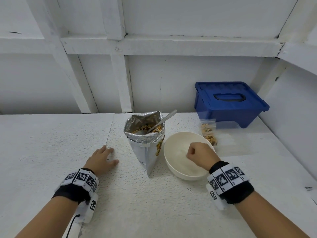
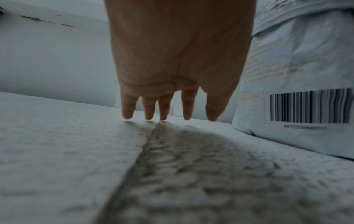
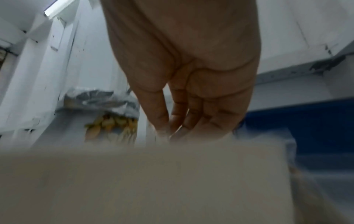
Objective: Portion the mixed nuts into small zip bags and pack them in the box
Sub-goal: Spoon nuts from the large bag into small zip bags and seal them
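A silver foil bag of mixed nuts (image 1: 145, 143) stands open near the middle of the white table (image 1: 51, 134), its top edge crumpled and a barcode printed on its side. A spoon (image 1: 163, 120) leans in it among yellow and brown nuts. Beside it sits a cream bowl (image 1: 173, 155). The right hand (image 1: 199, 154) hangs over the bowl with fingers curled; whether they pinch anything cannot be told. The left hand (image 1: 101, 159) rests relaxed, fingertips (image 2: 127, 115) on the table. One filled clear zip bag (image 1: 209, 133) lies toward the far right corner, just before the closed blue box (image 1: 229, 103).
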{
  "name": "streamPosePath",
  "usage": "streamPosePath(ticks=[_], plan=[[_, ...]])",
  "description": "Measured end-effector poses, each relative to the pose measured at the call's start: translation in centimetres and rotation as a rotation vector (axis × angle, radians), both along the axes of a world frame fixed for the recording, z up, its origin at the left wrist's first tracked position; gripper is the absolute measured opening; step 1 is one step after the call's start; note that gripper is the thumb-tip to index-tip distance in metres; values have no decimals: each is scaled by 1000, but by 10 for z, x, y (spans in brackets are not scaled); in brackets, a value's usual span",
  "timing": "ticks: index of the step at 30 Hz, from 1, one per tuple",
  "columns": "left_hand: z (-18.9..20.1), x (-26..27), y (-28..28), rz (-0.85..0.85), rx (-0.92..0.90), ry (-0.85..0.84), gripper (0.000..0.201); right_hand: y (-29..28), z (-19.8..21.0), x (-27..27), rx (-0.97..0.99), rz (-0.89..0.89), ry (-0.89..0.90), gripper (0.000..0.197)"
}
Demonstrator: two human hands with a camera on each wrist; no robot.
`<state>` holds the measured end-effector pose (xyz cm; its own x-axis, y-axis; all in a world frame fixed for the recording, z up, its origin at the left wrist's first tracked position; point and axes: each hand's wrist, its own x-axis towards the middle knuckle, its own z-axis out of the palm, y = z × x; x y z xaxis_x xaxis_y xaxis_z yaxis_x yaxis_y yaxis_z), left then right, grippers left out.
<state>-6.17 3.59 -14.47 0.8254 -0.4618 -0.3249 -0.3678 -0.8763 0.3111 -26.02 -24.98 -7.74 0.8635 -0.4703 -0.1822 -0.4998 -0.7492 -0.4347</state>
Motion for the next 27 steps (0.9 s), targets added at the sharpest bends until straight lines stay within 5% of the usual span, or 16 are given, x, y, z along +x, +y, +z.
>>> streamPosePath(ticks=[9, 16, 22, 27], plan=[[55, -33, -15, 46, -540, -313, 35, 6, 93, -20, 62, -63, -522, 12], [144, -78, -45, -241, -975, -702, 20, 45, 122, -14, 334, 190, -563, 23], [168, -102, -63, -584, -735, -352, 89, 72, 121, -1, 554, 326, -566, 26], [163, -107, -62, -467, -818, -210, 67, 79, 120, -1, 574, 347, -589, 28]])
